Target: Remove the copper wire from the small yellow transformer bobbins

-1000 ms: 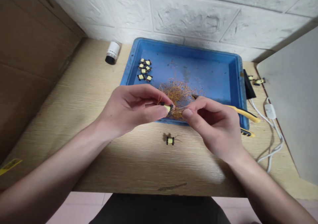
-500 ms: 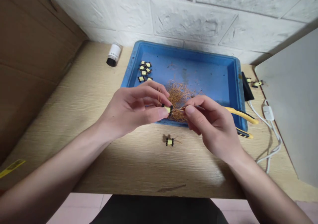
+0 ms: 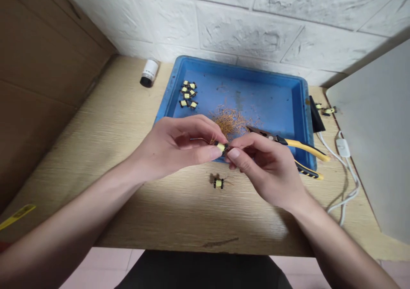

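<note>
My left hand (image 3: 174, 145) pinches a small yellow and black coil part (image 3: 221, 146) between thumb and fingers, just over the near rim of the blue tray (image 3: 297, 109). My right hand (image 3: 267, 169) meets it from the right, its thumb and forefinger closed on the part's right end. Yellow-handled pliers (image 3: 301, 150) stick out to the right behind the right hand; the palm seems to hold them. A heap of copper wire scraps (image 3: 232, 120) lies in the tray behind the hands. Another coil part (image 3: 218, 182) rests on the wooden table (image 3: 128, 122) below them.
Several coil parts (image 3: 188, 94) lie at the tray's back left. A white and black cylinder (image 3: 149, 72) lies left of the tray. A white cable with a switch (image 3: 344, 148) runs at the right beside a grey panel (image 3: 374, 131). The brick wall stands behind.
My right hand has moved left and closed in on the coil part; half a second ago it was pulling a thin wire out from it. The pliers now show more beyond the hand.
</note>
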A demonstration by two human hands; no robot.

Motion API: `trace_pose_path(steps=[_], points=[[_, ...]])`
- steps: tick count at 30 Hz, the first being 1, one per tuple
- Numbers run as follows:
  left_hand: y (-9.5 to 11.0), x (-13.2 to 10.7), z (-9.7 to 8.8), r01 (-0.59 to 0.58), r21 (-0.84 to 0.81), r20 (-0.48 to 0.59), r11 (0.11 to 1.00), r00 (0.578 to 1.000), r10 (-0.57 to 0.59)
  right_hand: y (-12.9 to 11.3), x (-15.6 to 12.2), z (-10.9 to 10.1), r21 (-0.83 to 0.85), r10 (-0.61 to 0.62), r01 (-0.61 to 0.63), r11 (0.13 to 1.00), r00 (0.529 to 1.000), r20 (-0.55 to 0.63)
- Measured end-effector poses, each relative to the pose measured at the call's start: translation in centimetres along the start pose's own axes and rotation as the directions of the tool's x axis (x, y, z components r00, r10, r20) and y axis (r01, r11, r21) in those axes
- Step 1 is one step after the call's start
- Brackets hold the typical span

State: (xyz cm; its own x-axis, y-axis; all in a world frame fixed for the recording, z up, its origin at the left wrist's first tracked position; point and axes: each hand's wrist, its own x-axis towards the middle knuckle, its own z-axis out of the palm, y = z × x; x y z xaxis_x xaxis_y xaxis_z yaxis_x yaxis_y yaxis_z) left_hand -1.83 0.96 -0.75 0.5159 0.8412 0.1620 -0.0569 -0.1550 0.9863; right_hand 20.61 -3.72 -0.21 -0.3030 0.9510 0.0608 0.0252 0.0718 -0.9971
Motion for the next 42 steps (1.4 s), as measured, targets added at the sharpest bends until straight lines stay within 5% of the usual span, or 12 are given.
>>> trace_pose_path(steps=[8,14,22,28,33,42], points=[[0.5,0.2,0.3,0.11,-0.032,-0.03,0.993,0.993,-0.111,-0.1,-0.1,-0.2,-0.047,0.024,-0.025,0.999,1.0,-0.014],[0.5,0.7,0.4,0.201,-0.195,-0.258,0.96,0.934,-0.248,-0.3,0.0,-0.1,-0.025,0.029,-0.031,0.999,0.998,-0.058],[1.3,0.1,0.7,0.212,0.129,-0.086,0.969,0.976,-0.202,-0.7,0.0,0.1,-0.04,0.027,-0.031,0.999,0.995,-0.094],[1.2,-0.3,0.9,0.056,0.109,-0.125,0.992,0.991,-0.042,-0.8,0.0,0.0,-0.017,0.034,-0.035,0.999,0.996,-0.081],[1.4,-0.1,0.7,0.09,0.142,-0.026,0.986,0.996,-0.087,-0.9,0.0,-0.1,0.007,0.047,-0.046,0.999,0.996,-0.08],[1.2,-0.3,0.6,0.088,0.074,-0.054,0.993,0.995,-0.084,-1.0,0.1,-0.1,0.006,0.037,-0.037,0.999,0.996,-0.083]])
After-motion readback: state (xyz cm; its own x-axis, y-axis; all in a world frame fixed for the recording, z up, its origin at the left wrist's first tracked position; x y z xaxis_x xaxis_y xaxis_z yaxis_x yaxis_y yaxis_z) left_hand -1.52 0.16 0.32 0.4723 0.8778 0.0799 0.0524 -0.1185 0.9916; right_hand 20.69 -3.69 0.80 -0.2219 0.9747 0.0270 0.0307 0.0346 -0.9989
